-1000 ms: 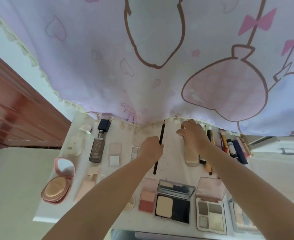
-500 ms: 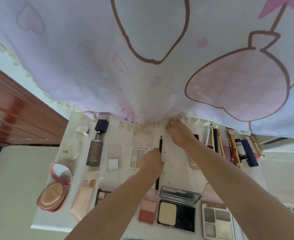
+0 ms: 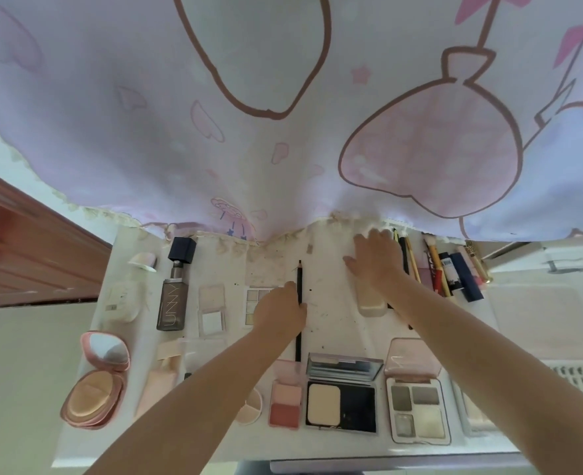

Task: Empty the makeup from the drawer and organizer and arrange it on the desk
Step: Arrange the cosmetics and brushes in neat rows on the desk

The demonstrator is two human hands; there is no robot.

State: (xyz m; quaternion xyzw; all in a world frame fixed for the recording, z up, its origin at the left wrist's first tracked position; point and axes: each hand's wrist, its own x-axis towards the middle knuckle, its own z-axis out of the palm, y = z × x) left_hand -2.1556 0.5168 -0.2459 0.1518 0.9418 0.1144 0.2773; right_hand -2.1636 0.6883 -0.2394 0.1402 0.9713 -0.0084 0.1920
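White desk (image 3: 331, 323), speckled with dark flecks, spread with makeup. Back row from the left: pale cap (image 3: 142, 261), white compact (image 3: 122, 303), dark UNNY bottle (image 3: 174, 296), clear blush case (image 3: 211, 310), small pastel palette (image 3: 253, 303), black pencil (image 3: 299, 286) lying lengthwise, cream tube (image 3: 372, 303), cluster of brushes, pencils and lipsticks (image 3: 444, 272) at right. Front row: open pink cushion compact (image 3: 96, 382), pink tube (image 3: 159, 378), two-tone blush (image 3: 285, 399), open black powder compact (image 3: 341, 395), four-pan eyeshadow palette (image 3: 418, 406). Frilled curtain hem (image 3: 235, 240) draped over the far edge.
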